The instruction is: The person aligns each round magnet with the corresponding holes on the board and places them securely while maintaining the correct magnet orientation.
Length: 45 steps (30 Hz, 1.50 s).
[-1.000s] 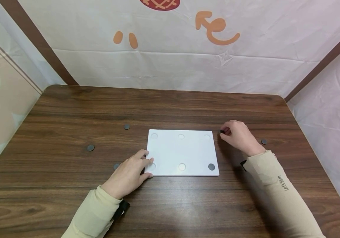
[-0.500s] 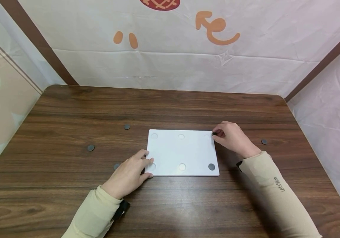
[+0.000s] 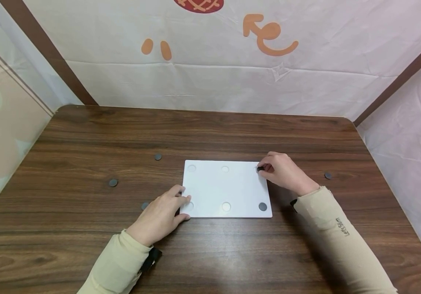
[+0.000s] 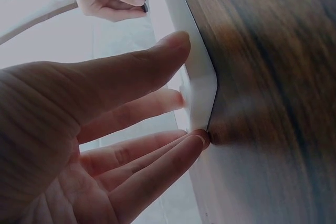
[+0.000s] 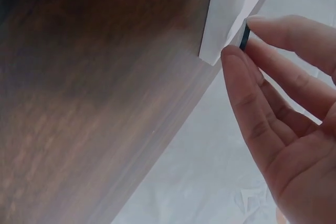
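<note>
A white rectangular board [image 3: 229, 185] with round shallow recesses lies on the brown table. One dark grey disc [image 3: 263, 206] sits in its near right recess. My right hand [image 3: 282, 171] pinches another thin dark disc [image 5: 244, 36] between thumb and fingertips, over the far right recess [image 3: 257, 168]. In the right wrist view this disc is on edge, right beside the board. My left hand [image 3: 160, 212] rests at the board's near left corner, its extended fingers [image 4: 157, 166] touching the left side and top, the thumb [image 4: 170, 51] along the near edge.
Loose dark discs lie on the table: one far left of the board [image 3: 157, 157], one farther left [image 3: 113, 182], one partly behind the left hand [image 3: 145, 206], and one right of the right hand [image 3: 328, 175]. A printed white curtain [image 3: 210, 81] stands behind the table.
My right hand has moved left with its disc, from beside the board to above the far right recess. The left hand stays at the board's corner.
</note>
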Available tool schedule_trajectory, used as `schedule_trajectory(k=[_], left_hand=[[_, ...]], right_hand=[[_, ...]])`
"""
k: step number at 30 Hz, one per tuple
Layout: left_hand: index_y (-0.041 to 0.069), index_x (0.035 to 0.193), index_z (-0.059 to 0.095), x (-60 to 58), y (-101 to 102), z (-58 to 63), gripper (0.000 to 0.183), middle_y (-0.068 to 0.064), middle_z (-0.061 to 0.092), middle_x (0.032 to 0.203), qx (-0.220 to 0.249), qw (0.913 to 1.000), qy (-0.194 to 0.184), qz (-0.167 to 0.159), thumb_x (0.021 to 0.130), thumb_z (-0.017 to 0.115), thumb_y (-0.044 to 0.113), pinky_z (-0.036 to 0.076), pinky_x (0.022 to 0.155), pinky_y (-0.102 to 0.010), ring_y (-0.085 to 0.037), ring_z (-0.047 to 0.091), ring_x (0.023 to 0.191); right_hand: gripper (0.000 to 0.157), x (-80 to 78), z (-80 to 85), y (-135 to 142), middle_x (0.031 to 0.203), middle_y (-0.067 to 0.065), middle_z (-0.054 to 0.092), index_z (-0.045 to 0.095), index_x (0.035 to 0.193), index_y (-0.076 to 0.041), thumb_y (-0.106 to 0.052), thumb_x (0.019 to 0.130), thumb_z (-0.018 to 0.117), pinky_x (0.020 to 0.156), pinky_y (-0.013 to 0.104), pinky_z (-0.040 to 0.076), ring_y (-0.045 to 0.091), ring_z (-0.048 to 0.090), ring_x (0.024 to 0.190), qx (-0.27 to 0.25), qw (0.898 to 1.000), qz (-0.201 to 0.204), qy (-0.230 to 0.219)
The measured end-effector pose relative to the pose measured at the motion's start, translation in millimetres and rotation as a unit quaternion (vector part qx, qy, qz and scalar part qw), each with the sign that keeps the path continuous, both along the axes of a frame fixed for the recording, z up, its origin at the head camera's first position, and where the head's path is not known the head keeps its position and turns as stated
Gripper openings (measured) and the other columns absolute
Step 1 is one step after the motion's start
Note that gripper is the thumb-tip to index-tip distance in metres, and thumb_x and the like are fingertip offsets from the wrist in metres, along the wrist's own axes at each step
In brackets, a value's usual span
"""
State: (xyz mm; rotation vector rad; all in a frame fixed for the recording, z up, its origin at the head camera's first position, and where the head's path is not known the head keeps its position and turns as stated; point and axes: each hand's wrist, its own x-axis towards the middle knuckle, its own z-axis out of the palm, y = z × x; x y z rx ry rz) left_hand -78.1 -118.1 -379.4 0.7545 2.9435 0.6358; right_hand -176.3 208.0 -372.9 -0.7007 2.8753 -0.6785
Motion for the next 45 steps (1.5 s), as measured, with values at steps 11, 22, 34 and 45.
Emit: schedule_trajectory(k=[11, 22, 34, 45], left_hand=[[-0.003, 0.112, 0.069, -1.4, -1.3, 2.5, 0.043, -0.016, 0.058, 0.119, 0.002, 1.0, 0.001, 0.0, 0.075, 0.082, 0.014, 0.055, 0.075, -0.034, -0.026, 0.066, 0.095], [-0.003, 0.114, 0.069, -0.8, 0.7, 3.8, 0.044, -0.016, 0.058, 0.119, 0.001, 1.0, -0.008, -0.001, 0.075, 0.081, 0.014, 0.055, 0.075, -0.034, -0.025, 0.066, 0.095], [-0.003, 0.114, 0.069, 1.1, 0.3, 4.6, 0.044, -0.015, 0.058, 0.12, 0.003, 1.0, -0.009, 0.002, 0.075, 0.081, 0.014, 0.055, 0.075, -0.034, -0.025, 0.065, 0.096], [-0.003, 0.113, 0.069, 2.0, -1.2, 5.0, 0.043, -0.015, 0.058, 0.119, 0.005, 1.0, -0.003, 0.0, 0.075, 0.082, 0.013, 0.055, 0.074, -0.034, -0.025, 0.066, 0.094]], right_hand=[[0.014, -3.1, -3.1, -5.7, 0.089, 0.01, 0.066, 0.071, 0.097, 0.001, -0.001, 0.083, 0.069, 0.072, 0.033, 0.055, 0.02, 0.065, 0.081, -0.002, 1.0, 0.009, 0.015], [0.013, -1.6, -4.2, -7.8, 0.091, 0.011, 0.066, 0.071, 0.095, 0.003, 0.005, 0.083, 0.065, 0.073, 0.034, 0.055, 0.021, 0.064, 0.082, -0.003, 1.0, 0.004, 0.014], [0.015, 0.0, -4.3, -7.2, 0.092, 0.012, 0.066, 0.071, 0.096, 0.003, 0.006, 0.083, 0.065, 0.073, 0.034, 0.055, 0.021, 0.065, 0.082, -0.009, 1.0, 0.007, 0.013], [0.014, 2.7, -4.3, -2.2, 0.092, 0.012, 0.066, 0.07, 0.097, 0.003, 0.004, 0.084, 0.066, 0.073, 0.034, 0.056, 0.021, 0.065, 0.082, -0.008, 1.0, -0.001, 0.009]])
